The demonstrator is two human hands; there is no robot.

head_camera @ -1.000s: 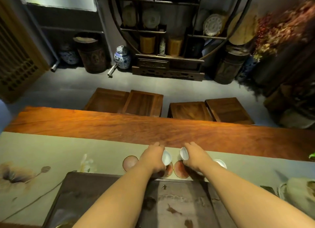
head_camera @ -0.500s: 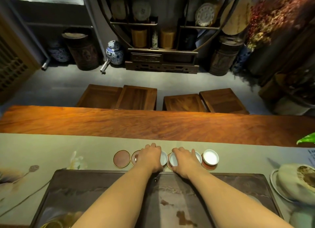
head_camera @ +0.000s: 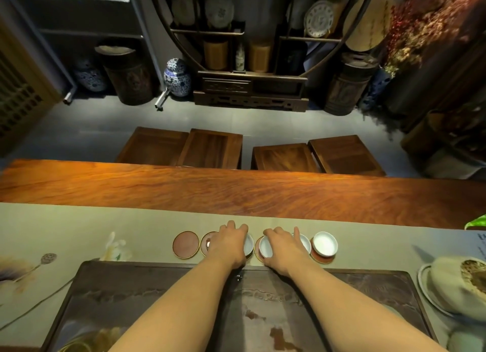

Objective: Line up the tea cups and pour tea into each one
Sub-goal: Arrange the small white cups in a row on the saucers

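A row of round reddish coasters lies on the grey-green table runner (head_camera: 79, 228). The leftmost coaster (head_camera: 186, 244) is bare. My left hand (head_camera: 231, 242) reaches from above over a white tea cup (head_camera: 248, 244) that sits on a coaster, and it half covers the neighbouring coaster (head_camera: 207, 244). My right hand (head_camera: 284, 249) grips a second white cup (head_camera: 265, 246) on its coaster. Its fingers lie over a third cup (head_camera: 305, 242). At the right end a fourth white cup (head_camera: 325, 244) stands free on its coaster. All visible cups look empty.
A dark tea tray (head_camera: 157, 288) lies just in front of the coasters, under my forearms. A plate with a bundled cloth (head_camera: 457, 286) sits at the right. The wooden table top (head_camera: 236, 191) runs beyond the runner, with several wooden stools (head_camera: 210, 149) behind it.
Both hands have come down with their cups, from tilted in the air to resting on the coasters. A fourth cup at the right has come into full view.
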